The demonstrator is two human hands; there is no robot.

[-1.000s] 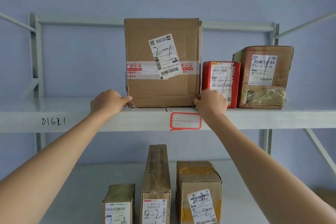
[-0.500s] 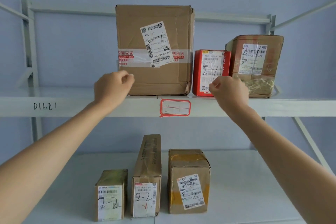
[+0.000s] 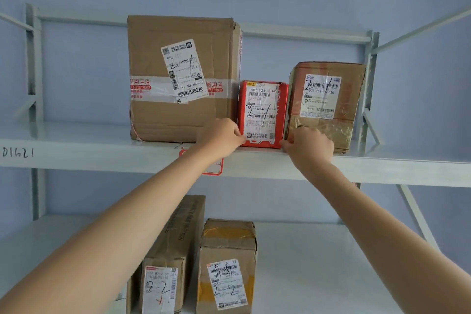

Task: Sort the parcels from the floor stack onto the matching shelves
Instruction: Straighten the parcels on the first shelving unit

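Note:
On the upper shelf (image 3: 76, 150) stand three parcels marked 2-1: a large cardboard box (image 3: 153, 53), a small red parcel (image 3: 262, 109) and a tape-wrapped brown parcel (image 3: 328, 99). My left hand (image 3: 224, 135) pinches the red parcel's lower left corner, in front of the large box. At its lower right corner my right hand (image 3: 311, 148) holds it, partly covering the brown parcel's bottom. A red-bordered shelf tag (image 3: 215, 168) is mostly hidden by my left forearm.
The lower shelf (image 3: 318, 262) carries a tall narrow box (image 3: 175, 250) and a squat box (image 3: 226, 250), both marked 2-2, partly behind my left arm. Metal uprights (image 3: 368, 84) frame the rack. "D1621" is written on the upper shelf's front edge at left.
Both hands left the large box's bottom corners and moved right; they now hold the red parcel's bottom corners. The camera view shifted slightly.

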